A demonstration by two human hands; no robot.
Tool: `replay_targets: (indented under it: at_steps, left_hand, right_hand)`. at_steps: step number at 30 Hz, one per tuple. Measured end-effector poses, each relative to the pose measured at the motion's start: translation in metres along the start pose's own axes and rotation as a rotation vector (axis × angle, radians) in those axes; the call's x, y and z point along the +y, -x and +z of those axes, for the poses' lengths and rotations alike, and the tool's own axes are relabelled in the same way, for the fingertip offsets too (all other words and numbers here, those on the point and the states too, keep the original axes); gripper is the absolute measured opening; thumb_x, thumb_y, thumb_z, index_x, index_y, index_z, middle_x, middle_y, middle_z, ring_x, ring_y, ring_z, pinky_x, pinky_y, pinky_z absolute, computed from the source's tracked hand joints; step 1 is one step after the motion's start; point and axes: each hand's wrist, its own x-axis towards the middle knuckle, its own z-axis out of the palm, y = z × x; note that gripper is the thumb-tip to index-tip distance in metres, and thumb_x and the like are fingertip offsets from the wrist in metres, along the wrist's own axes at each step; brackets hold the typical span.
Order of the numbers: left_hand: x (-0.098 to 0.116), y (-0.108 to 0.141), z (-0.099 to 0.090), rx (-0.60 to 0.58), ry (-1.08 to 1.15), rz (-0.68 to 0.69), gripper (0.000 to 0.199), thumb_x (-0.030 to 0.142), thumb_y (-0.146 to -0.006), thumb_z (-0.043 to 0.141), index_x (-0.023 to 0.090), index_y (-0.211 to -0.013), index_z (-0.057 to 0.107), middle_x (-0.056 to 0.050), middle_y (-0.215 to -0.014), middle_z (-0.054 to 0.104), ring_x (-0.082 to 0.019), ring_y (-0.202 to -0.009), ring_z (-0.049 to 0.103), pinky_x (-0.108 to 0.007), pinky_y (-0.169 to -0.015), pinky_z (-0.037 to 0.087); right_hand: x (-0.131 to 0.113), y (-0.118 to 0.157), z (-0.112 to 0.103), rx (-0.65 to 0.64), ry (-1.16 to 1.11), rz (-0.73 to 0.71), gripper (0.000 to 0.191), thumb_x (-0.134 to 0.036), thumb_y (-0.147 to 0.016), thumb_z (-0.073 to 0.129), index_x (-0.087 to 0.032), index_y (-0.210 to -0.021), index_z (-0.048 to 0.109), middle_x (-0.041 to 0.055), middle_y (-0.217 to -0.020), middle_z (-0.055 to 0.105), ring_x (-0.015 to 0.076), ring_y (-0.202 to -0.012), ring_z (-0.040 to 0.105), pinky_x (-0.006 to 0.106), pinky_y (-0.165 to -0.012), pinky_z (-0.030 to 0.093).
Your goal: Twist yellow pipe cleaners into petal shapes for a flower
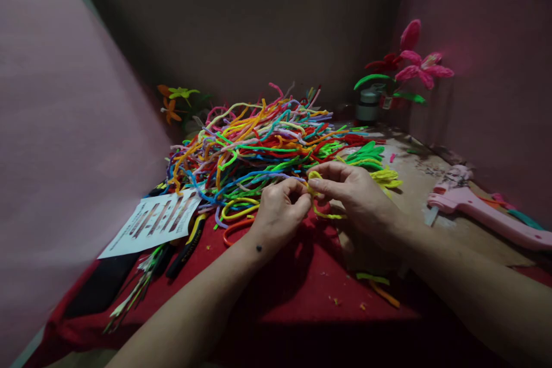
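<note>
My left hand is closed in a pinch at the middle of the view, its fingertips meeting a yellow pipe cleaner. Just to its right, my right hand pinches the looped upper part of that same yellow piece between thumb and fingers. One end of the piece hangs below my right hand. Behind both hands rises a large tangled pile of colourful pipe cleaners. Yellow bundled pieces and green ones lie beyond my right hand.
A pink glue gun rests on a board at right. Pink flowers stand behind. On the red cloth, a printed sheet, black-and-yellow pliers and thin stems lie at left; orange flowers stand back left.
</note>
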Motion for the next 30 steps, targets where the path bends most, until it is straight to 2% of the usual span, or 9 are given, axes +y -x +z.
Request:
replay_targets:
  at_steps: [3, 7, 14, 21, 30]
  left_hand:
    - [0.001, -0.002, -0.003, -0.05, 0.135, -0.007, 0.006, 0.021, -0.071, 0.057, 0.016, -0.073, 0.058, 0.002, -0.061, 0.056, -0.009, -0.051, 0.051, -0.019, -0.047, 0.039]
    - [0.005, -0.004, -0.007, -0.125, 0.301, -0.079, 0.01, 0.021, -0.072, 0.057, 0.015, -0.079, 0.057, 0.001, -0.061, 0.057, -0.009, -0.051, 0.052, -0.019, -0.045, 0.04]
    - [0.007, -0.005, -0.008, -0.241, 0.328, -0.142, 0.012, 0.022, -0.072, 0.057, 0.015, -0.067, 0.048, 0.003, -0.054, 0.053, -0.008, -0.044, 0.049, -0.02, -0.043, 0.042]
    - [0.01, -0.005, -0.017, -0.361, 0.227, -0.202, 0.014, 0.024, -0.074, 0.055, 0.015, -0.068, 0.046, 0.002, -0.052, 0.052, -0.008, -0.043, 0.049, -0.02, -0.043, 0.042]
    - [0.009, -0.005, -0.025, -0.398, 0.225, -0.299, 0.013, 0.024, -0.075, 0.055, 0.016, -0.071, 0.045, 0.003, -0.048, 0.053, -0.009, -0.039, 0.047, -0.02, -0.04, 0.039]
  right_hand:
    - [-0.002, 0.0, -0.003, -0.022, -0.013, 0.091, 0.02, -0.031, -0.065, 0.065, -0.015, -0.062, 0.055, -0.0022, -0.054, 0.053, 0.0082, -0.048, 0.05, 0.021, -0.046, 0.039]
    - [-0.002, 0.0, -0.003, 0.003, -0.12, 0.13, 0.023, -0.032, -0.061, 0.069, -0.015, -0.061, 0.054, -0.0023, -0.053, 0.054, 0.0076, -0.047, 0.05, 0.021, -0.046, 0.039]
    - [0.004, -0.004, -0.003, -0.096, -0.309, 0.186, 0.025, -0.028, -0.058, 0.072, -0.014, -0.063, 0.053, -0.0031, -0.054, 0.053, 0.0071, -0.045, 0.05, 0.021, -0.046, 0.041]
    - [0.005, -0.004, -0.002, -0.098, -0.356, 0.179, 0.021, -0.024, -0.059, 0.071, -0.013, -0.062, 0.053, -0.002, -0.056, 0.055, 0.0079, -0.048, 0.051, 0.023, -0.05, 0.042]
    - [0.009, -0.005, -0.003, -0.121, -0.418, 0.177, 0.013, -0.015, -0.061, 0.066, -0.012, -0.058, 0.054, -0.0016, -0.053, 0.056, 0.0078, -0.046, 0.051, 0.022, -0.05, 0.041]
